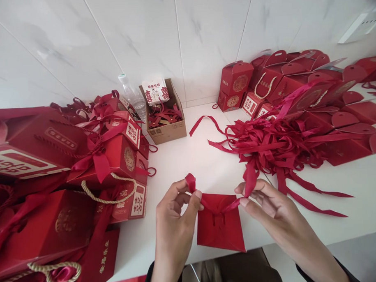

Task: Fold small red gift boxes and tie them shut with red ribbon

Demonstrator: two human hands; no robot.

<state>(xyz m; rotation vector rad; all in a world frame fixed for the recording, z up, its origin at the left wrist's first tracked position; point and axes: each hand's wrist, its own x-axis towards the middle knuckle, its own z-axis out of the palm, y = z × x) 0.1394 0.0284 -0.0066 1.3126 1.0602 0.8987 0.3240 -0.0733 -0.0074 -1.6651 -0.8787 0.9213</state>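
A small red gift box point(220, 234) sits at the table's front edge between my hands, its folded top facing up. A red ribbon point(230, 205) runs across the top of the box. My left hand point(180, 213) pinches one end of it between thumb and fingers, and a short tail stands up over the fingertips. On the other side, my right hand point(267, 206) pinches the opposite end, with its tail rising beside the index finger. The ribbon dips toward the middle of the box, where I cannot make out whether it is knotted.
A tangled heap of red ribbons point(268, 144) lies right of centre. Behind it crowd several red boxes point(235, 86). A brown cardboard carton point(167, 133) and a clear plastic bottle point(134, 97) stand by the tiled wall. Finished-looking boxes with bows point(114, 158) are stacked at left.
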